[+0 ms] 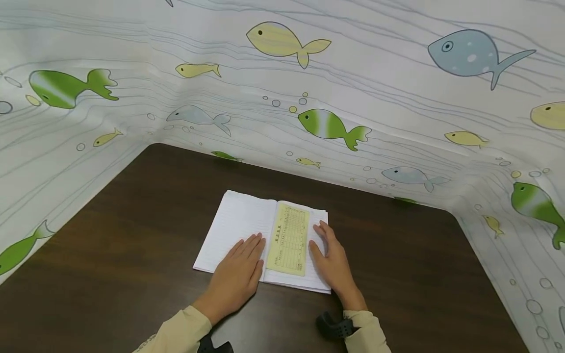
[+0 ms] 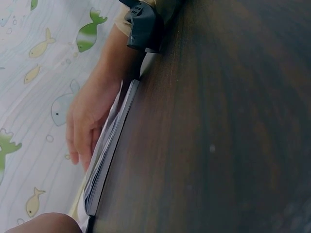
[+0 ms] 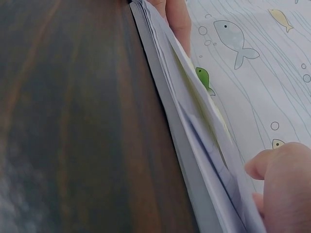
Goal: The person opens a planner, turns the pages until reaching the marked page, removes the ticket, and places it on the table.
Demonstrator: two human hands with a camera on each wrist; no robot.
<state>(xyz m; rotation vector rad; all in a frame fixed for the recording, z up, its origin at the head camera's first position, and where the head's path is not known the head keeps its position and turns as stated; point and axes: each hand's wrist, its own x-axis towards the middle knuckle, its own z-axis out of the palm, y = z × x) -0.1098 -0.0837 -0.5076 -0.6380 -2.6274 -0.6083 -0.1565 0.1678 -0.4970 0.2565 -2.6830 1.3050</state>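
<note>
My left grip lies flat on the left page of the notebook, my right grip loosely spread at its right edge, both holding nothing; between them, the slip lies on its right page.

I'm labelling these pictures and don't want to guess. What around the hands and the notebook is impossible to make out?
- Small print on the yellow slip: too small to read, head view.
- Part of the left page: covered by the left hand, head view.
- Near end of the notebook: cut off by the bottom edge, right wrist view.
- Left sleeve: cut off by the bottom edge, head view.
</note>
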